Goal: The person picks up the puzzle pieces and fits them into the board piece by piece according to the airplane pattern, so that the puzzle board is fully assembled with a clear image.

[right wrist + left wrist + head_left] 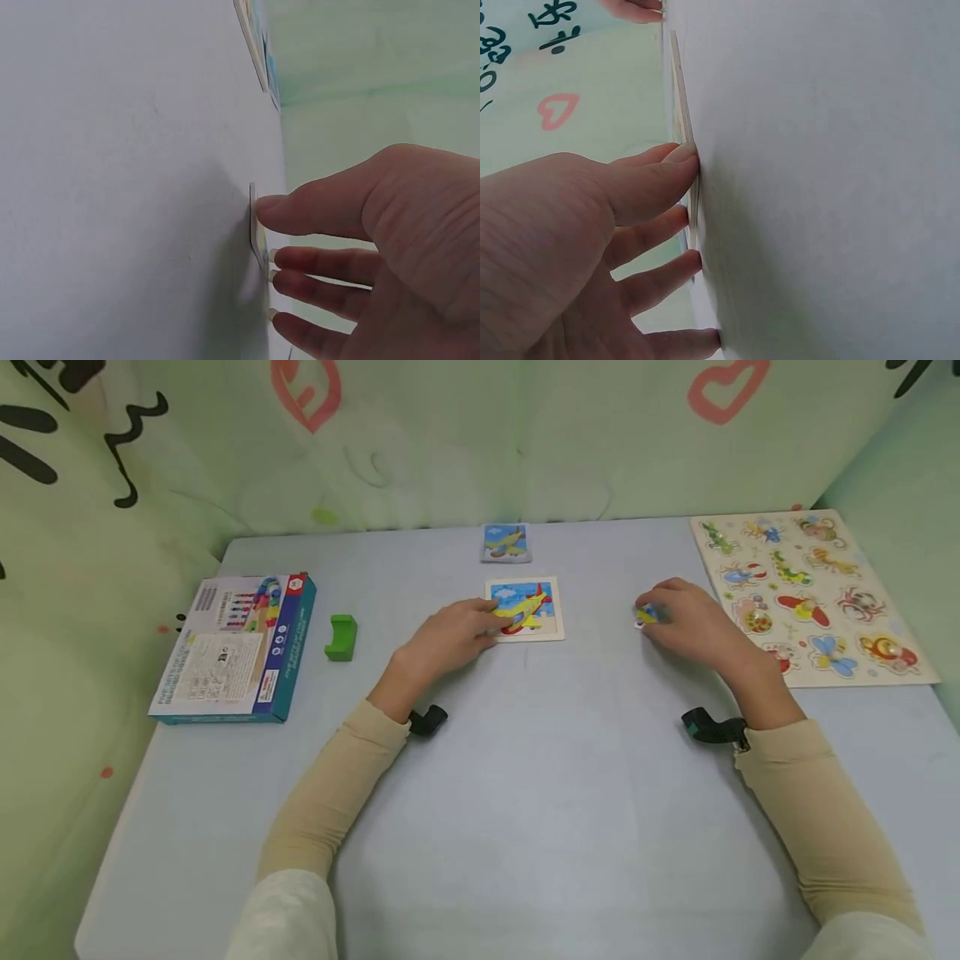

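A small jigsaw puzzle (558,633) in a pale wooden frame, with a yellow airplane on blue sky, lies on the table. My left hand (459,635) holds it by its left side, thumb at the near edge and forefinger reaching over the picture. Seen edge-on in the left wrist view, the frame (681,86) runs past the thumb. To the right, my right hand (693,622) pinches a small puzzle piece (647,615) with blue and yellow on it. The right wrist view shows the thumb on this piece (253,217), close over the tabletop, fingertips beyond it.
A card with the same airplane picture (506,542) lies behind the puzzle. On the left are a boxed toy (225,652) and a green block (342,638). A wooden animal puzzle board (825,602) lies at the far right. Curtains hang behind the table (525,810).
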`<control>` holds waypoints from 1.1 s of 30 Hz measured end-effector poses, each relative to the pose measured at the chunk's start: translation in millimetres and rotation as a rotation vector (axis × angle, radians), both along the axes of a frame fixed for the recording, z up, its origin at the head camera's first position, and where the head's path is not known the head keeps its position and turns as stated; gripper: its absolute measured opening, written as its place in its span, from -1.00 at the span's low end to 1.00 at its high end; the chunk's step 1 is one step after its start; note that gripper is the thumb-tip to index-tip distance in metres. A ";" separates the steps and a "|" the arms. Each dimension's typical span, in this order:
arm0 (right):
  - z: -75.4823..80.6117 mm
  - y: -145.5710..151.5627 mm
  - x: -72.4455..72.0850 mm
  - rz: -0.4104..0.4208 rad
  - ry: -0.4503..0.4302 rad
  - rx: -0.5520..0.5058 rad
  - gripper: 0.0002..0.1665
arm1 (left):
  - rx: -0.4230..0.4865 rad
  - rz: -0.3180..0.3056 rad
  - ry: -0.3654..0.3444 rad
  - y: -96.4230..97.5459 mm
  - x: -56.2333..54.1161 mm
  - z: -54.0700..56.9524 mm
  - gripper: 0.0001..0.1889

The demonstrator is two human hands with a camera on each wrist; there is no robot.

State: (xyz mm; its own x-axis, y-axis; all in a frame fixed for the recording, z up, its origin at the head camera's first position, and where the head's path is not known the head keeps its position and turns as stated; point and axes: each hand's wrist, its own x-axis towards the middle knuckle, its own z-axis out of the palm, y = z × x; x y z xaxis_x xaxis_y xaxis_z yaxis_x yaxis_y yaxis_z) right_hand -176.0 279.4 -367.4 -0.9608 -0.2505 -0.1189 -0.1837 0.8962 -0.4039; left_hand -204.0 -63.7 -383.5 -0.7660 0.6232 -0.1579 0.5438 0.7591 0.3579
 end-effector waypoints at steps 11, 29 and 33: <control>-6.1 -0.1 -2.8 -0.033 -0.011 -0.022 -0.58 | 0.019 0.018 -0.013 -4.0 5.6 -0.2 -0.57; -11.4 -3.3 8.3 -0.018 0.092 0.082 -0.65 | 0.015 -0.009 0.014 -0.2 3.8 -1.7 -0.58; -12.2 -4.2 4.7 -0.006 0.126 0.068 -0.67 | 0.019 -0.007 0.023 -0.8 3.5 0.3 -0.58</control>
State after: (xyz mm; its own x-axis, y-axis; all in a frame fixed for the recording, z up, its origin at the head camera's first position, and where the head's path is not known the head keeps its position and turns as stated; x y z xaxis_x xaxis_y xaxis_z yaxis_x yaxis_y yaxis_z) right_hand -171.3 275.2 -379.6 -0.9706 -0.2403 -0.0140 -0.2237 0.9218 -0.3166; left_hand -200.5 -64.5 -383.3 -0.7650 0.6311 -0.1287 0.5571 0.7486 0.3596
